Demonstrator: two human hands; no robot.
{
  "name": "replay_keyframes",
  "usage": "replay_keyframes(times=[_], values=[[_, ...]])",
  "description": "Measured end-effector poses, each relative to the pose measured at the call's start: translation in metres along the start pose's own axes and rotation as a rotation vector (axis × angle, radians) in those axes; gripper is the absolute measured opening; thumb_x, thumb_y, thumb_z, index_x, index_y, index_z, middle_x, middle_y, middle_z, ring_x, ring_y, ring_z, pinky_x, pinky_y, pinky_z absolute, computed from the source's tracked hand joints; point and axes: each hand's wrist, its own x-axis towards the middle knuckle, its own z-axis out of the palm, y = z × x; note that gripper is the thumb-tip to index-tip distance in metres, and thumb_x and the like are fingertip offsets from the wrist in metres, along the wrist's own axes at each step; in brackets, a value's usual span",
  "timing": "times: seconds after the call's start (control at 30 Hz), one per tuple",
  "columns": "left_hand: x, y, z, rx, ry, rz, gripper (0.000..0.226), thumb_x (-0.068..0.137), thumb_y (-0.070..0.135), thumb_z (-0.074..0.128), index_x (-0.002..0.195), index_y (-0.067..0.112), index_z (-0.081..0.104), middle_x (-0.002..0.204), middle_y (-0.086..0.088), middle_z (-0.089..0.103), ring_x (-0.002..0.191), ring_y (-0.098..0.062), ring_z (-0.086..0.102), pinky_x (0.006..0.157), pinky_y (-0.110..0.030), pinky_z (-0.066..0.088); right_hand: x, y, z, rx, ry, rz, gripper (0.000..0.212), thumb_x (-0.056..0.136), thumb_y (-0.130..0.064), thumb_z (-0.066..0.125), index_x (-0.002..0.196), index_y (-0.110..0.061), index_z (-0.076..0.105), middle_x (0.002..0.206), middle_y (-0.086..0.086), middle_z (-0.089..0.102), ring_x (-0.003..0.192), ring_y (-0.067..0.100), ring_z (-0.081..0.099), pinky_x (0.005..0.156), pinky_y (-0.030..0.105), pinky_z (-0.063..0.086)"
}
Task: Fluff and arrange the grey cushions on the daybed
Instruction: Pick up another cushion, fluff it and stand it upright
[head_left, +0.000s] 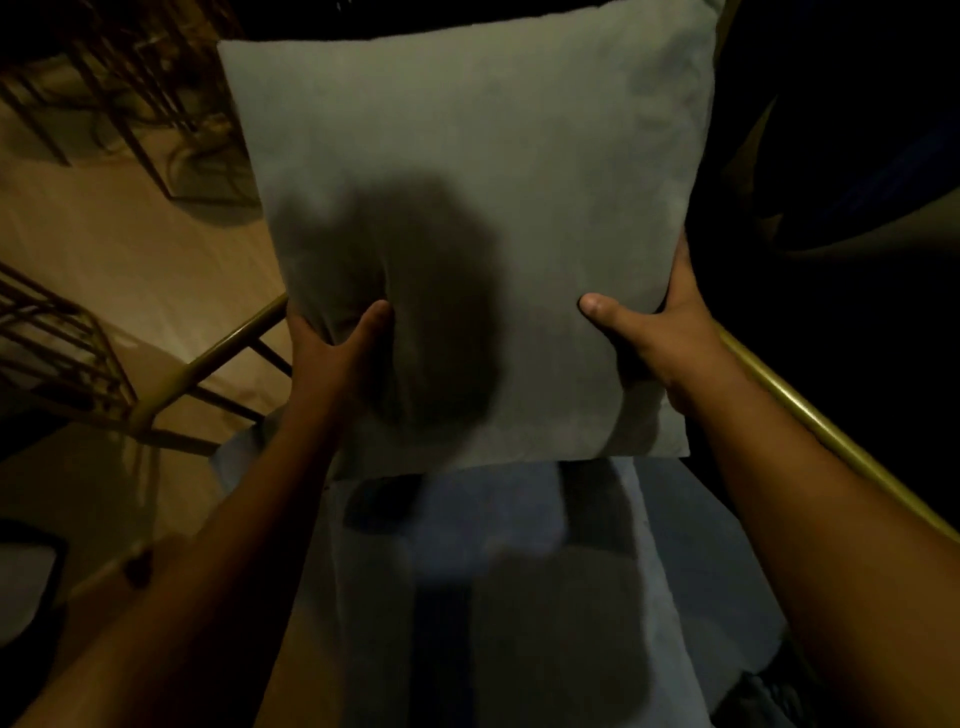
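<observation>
Both my hands hold one grey cushion (467, 218) up: left grip (332, 358) pinches its lower left edge, right grip (649, 343) clamps the right edge, above the daybed's brass rail (810, 410).

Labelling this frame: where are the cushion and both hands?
cushion (467, 156), head view, upper face.
left hand (337, 353), head view, back of hand.
right hand (649, 338), head view, thumb base.

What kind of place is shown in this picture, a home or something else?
Probably a dimly lit room in a home. Both hands, left hand and right hand, hold a grey cushion above a padded seat with a gold metal rail, over a tan floor.
</observation>
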Motion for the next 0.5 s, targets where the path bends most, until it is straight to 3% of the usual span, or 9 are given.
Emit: replay_keyframes(times=[0.13,0.23,0.33,0.4,0.5], values=[[-0.057,0.039,0.008,0.023,-0.058,0.041,0.104,0.066,0.055,0.073,0.147,0.028,0.013,0.154,-0.002,0.029,0.137,-0.022,0.034,0.111,-0.042,0.032,-0.066,-0.029,-0.048,0.000,0.111,0.004,0.103,0.066,-0.035,0.081,0.145,-0.042,0.016,0.133,-0.019,0.040,0.116,0.003,0.044,0.078,0.003,0.041],[-0.112,0.059,0.018,0.000,-0.098,0.071,0.103,0.067,0.047,0.074,0.147,0.027,0.013,0.153,-0.001,0.030,0.134,-0.017,0.035,0.107,-0.035,0.032,-0.127,-0.035,-0.087,0.006,0.185,0.025,0.105,0.059,-0.043,0.081,0.144,-0.045,0.019,0.133,-0.021,0.044,0.116,0.001,0.048,0.087,0.016,0.042],[-0.168,0.072,0.033,0.012,-0.126,0.119,0.095,0.072,0.038,0.075,0.147,0.025,0.016,0.152,-0.001,0.032,0.131,-0.012,0.035,0.105,-0.028,0.032,-0.192,-0.035,-0.127,-0.012,0.271,0.047,0.105,0.058,-0.042,0.080,0.144,-0.044,0.019,0.122,-0.034,0.044,0.103,-0.022,0.046,0.081,0.007,0.042],[-0.201,0.075,0.045,-0.014,-0.214,0.142,0.088,0.076,0.031,0.073,0.146,0.021,0.020,0.148,0.000,0.037,0.127,-0.007,0.037,0.101,-0.020,0.033,-0.237,-0.034,-0.154,-0.049,0.342,0.060,0.103,0.061,-0.041,0.081,0.143,-0.045,0.018,0.121,-0.039,0.041,0.100,-0.029,0.042,0.079,0.002,0.040],[-0.256,0.077,0.067,-0.063,-0.379,0.146,0.095,0.068,0.046,0.076,0.144,0.029,0.023,0.146,0.007,0.041,0.129,-0.008,0.043,0.105,-0.031,0.038,-0.308,-0.037,-0.197,-0.106,0.469,0.070,0.096,0.062,-0.041,0.080,0.137,-0.051,0.022,0.120,-0.042,0.038,0.100,-0.031,0.040,0.079,-0.001,0.039]])
